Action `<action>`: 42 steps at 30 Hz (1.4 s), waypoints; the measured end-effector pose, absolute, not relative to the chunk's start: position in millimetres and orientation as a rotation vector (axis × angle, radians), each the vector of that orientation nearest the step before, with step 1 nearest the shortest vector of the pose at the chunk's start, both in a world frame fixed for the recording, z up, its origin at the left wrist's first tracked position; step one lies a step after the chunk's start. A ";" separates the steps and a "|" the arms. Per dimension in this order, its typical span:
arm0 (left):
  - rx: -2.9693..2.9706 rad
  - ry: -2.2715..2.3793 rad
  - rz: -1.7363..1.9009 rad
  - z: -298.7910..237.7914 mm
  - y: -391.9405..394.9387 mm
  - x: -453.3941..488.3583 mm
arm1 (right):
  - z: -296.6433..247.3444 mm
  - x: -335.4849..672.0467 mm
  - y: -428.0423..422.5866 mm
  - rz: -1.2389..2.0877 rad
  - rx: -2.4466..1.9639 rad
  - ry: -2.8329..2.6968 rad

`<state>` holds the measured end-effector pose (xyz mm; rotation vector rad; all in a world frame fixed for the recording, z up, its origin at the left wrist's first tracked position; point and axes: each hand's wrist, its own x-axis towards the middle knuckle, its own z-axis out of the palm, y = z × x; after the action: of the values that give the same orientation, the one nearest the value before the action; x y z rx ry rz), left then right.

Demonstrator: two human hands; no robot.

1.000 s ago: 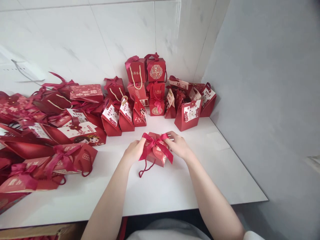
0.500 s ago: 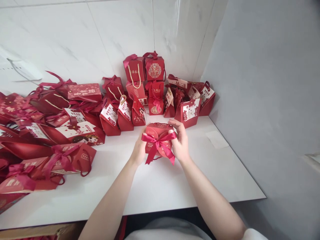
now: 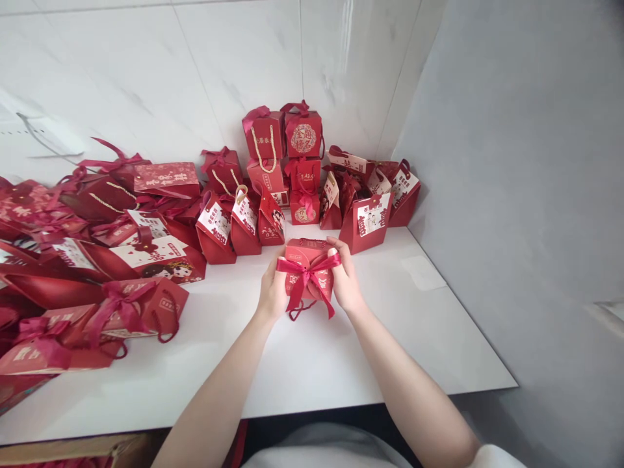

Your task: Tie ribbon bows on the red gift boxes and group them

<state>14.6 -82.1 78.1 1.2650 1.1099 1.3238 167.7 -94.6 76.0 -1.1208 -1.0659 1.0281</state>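
Observation:
Between my two hands is a red gift box with a satin ribbon bow tied across its top and rope handles at its edges. My left hand closes on its left side, the thumb by the ribbon's left loop. On the other side my right hand grips it, thumb against the right loop and fingers behind. The undersides of the fingers are hidden by the box. Behind it stand stacked red boxes and an upright red gift bag.
A large heap of red gift boxes covers the left of the white table. A tiled wall rises behind, a grey wall on the right. A cardboard box sits below the front edge.
My hands have tilted the gift box slightly, so more of its printed top faces me. The bow has shifted a little left. The other boxes stay put.

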 end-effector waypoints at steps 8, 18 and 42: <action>1.388 0.988 1.342 80.9 -85.2 12.4 | 69.6 165.0 -96.2 0.917 -1.006 -1.100; 1.238 0.938 1.185 83.6 -78.6 6.6 | 59.1 161.5 -89.5 0.871 -1.142 -1.025; 1.346 1.079 1.166 86.5 -76.8 -0.1 | 84.6 158.1 -79.2 0.865 -1.206 -1.231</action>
<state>-0.1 -76.8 86.5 1.3459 1.0791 1.1661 158.1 -79.2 84.6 -1.2061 -1.2305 0.8648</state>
